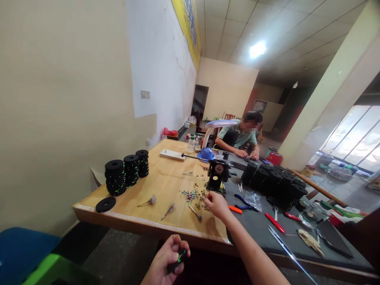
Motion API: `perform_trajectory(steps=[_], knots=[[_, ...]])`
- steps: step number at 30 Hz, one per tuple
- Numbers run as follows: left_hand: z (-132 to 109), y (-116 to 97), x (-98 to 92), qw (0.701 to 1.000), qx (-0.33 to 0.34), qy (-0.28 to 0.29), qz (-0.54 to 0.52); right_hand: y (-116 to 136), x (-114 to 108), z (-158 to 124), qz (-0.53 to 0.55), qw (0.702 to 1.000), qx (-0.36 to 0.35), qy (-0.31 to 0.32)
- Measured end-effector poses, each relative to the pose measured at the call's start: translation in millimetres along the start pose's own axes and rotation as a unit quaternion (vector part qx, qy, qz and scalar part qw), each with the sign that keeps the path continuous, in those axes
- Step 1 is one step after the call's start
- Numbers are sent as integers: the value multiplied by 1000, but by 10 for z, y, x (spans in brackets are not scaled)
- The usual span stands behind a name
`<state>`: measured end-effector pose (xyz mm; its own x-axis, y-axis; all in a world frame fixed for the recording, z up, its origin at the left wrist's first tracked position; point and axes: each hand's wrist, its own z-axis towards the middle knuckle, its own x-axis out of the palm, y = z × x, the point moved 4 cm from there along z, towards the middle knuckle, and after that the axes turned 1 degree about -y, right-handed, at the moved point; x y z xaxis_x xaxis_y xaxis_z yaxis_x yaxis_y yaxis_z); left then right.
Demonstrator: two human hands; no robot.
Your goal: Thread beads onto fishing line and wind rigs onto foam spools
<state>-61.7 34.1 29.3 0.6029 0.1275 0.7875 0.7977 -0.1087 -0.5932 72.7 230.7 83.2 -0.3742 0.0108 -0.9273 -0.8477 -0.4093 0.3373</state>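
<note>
My left hand [168,257] is below the table's near edge, fingers curled round a small black piece with a green mark [178,259]. My right hand [216,204] reaches onto the wooden table [166,186], its fingers bent down at a scatter of small coloured beads and parts [192,195]. What the fingertips pinch, if anything, is hidden. A small black hand-crank machine [217,175] stands just beyond that hand.
Three stacks of black spools [126,172] and one loose black disc [105,204] sit at the left. More black spools [274,184], pliers [243,202], red-handled tools and scissors lie on the right. A blue desk lamp [208,148] stands behind. Another person works at the far end.
</note>
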Motion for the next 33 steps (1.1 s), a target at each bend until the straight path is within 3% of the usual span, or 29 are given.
perform_trajectory(steps=[6,10,19,26,33], knots=[[-27,71,102,999,-26,-19,22,-813,-287,-624,12,997,69,-12],[-19,142,170,998,-39,-22,38,-1102,-291,-880,5,994,107,-19],[-20,167,184,996,-39,-36,66,-1129,-220,-939,16,995,97,-31],[-15,186,220,996,-57,-14,69,-1104,-230,-982,20,995,82,-56],[14,197,232,994,-26,17,102,-978,-270,-1083,48,992,77,-90]])
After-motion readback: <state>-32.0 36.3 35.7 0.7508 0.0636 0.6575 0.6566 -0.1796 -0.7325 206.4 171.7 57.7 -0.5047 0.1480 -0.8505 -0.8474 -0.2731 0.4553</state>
